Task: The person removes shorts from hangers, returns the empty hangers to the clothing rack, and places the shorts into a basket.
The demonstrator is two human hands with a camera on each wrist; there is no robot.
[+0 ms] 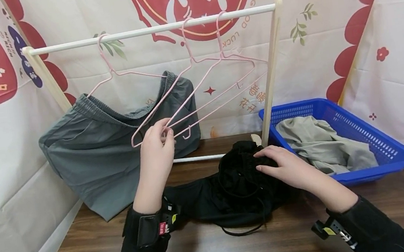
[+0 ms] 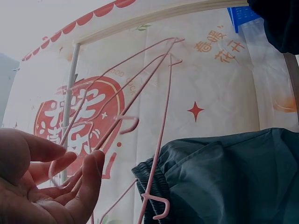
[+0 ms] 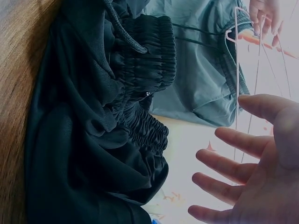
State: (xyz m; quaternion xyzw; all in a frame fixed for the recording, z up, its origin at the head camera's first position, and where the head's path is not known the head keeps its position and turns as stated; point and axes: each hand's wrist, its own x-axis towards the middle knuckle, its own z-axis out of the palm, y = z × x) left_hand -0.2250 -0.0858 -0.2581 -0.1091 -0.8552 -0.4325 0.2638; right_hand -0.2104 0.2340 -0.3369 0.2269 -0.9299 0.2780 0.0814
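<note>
My left hand (image 1: 157,142) is at the lower left corner of a pink clothes hanger (image 1: 197,88), its thumb and fingers curled round the wire. In the left wrist view the hanger's end lies between the fingers (image 2: 86,191). My right hand (image 1: 286,166) is spread with separated fingers beside black drawstring pants (image 1: 207,201), which lie bunched on the table. Their gathered waistband (image 3: 149,56) faces up, and a cord hangs from it. To the left of my left hand, grey-green shorts (image 1: 87,144) hang by the waist on another pink hanger (image 1: 110,72).
A white rail (image 1: 130,34) on wooden posts carries the hangers; one more pink hanger (image 1: 139,128) hangs beside the held one. A blue basket (image 1: 388,162) with a beige garment (image 1: 325,140) stands on the right. Printed cloth covers the back and sides.
</note>
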